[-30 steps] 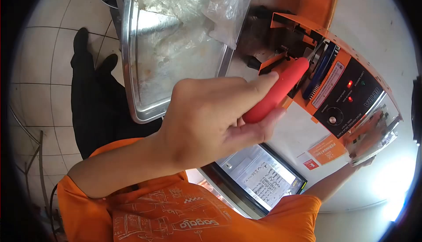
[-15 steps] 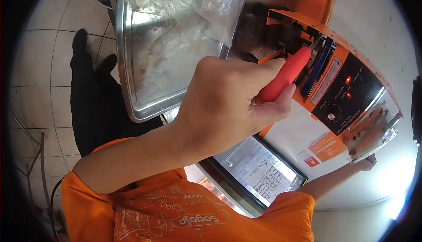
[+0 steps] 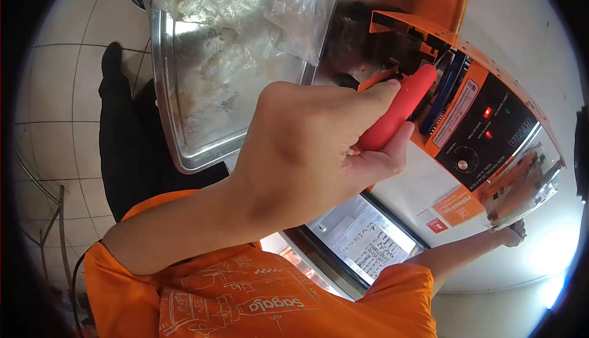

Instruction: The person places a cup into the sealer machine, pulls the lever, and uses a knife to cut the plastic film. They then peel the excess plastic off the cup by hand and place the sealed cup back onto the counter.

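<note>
My left hand (image 3: pixel 307 141) reaches across from the left, its fingers and thumb wrapped around a red lever handle (image 3: pixel 399 111). A thin metal shaft at the handle's upper end runs into an orange cup sealing machine (image 3: pixel 475 135) with a black control panel, a dial and two lit red lamps. At the far right, my right hand (image 3: pixel 514 233) looks small, with fingers curled beside the machine's far end. A clear plastic piece (image 3: pixel 521 203) lies close by it; whether the fingers grip it, I cannot make out.
A metal tray (image 3: pixel 184 163) with crumpled clear plastic bags (image 3: pixel 245 6) stands at upper left. Below the machine, a screen (image 3: pixel 368 246) shows text. Tiled floor (image 3: pixel 55 147) lies at the left. An orange warning label (image 3: pixel 457 206) is on the machine's pale side.
The tray and bags appear slightly further left in view, and my left hand and forearm show a small shift. The left hand still grips the red handle.
</note>
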{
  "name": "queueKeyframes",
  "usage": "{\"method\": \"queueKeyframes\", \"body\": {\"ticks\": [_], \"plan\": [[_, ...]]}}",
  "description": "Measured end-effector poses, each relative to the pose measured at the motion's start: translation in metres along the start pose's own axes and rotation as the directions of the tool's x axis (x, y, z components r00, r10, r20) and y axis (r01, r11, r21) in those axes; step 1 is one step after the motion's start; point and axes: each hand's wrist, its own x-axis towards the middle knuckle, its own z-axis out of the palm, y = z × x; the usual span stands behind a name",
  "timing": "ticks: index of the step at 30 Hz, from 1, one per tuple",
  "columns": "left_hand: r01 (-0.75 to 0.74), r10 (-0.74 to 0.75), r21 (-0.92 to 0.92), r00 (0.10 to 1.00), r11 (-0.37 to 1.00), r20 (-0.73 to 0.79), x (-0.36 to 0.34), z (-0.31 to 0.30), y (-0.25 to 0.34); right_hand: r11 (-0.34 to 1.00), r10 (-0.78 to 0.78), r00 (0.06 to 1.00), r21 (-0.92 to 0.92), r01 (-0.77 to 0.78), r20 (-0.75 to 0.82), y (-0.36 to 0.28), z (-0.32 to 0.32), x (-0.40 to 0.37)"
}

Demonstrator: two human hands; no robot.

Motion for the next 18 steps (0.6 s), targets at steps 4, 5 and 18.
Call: {"method": "queueKeyframes", "body": {"ticks": [4, 5, 18], "plan": [[0.002, -0.002, 0.006, 1.0, 1.0, -0.007, 0.001, 0.0, -0.002, 0.993, 0.008, 0.999, 0.119, -0.003, -0.04, -0.003, -0.016, 0.008], [0.001, -0.001, 0.017, 1.0, 1.0, -0.002, 0.001, 0.0, -0.002, 0.991, 0.011, 0.999, 0.137, -0.006, -0.042, -0.004, -0.018, 0.012], [-0.079, 0.079, 0.066, 0.997, 0.995, -0.007, 0.002, 0.005, 0.005, 0.97, -0.032, 0.996, 0.239, 0.053, -0.088, -0.01, -0.014, -0.007]]}}
